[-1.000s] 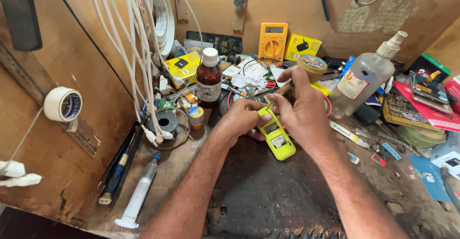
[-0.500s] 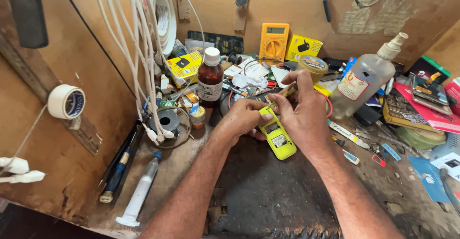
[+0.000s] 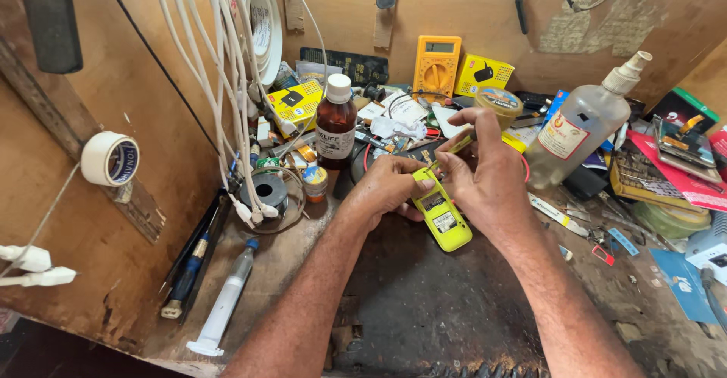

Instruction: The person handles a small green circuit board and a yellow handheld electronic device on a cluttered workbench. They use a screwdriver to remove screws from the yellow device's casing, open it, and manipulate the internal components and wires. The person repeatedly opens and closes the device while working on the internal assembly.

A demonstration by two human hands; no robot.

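Both hands work on a small yellow-green phone near the middle of the desk.

At the desk's left edge lie a syringe (image 3: 224, 302) and a brown bottle (image 3: 335, 124). The left hand (image 3: 388, 185) is clamped on the yellow-green phone (image 3: 441, 213), as before. The right hand (image 3: 485, 173) pinches a thin yellow tool (image 3: 454, 148) at the phone's top; it sits slightly lower than half a second ago. A clear spray bottle (image 3: 581, 124) stands near the desk's right back.

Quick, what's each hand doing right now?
Left hand: closed around the yellow-green phone, holding it.
Right hand: closed, pinching a thin yellow tool over the phone.
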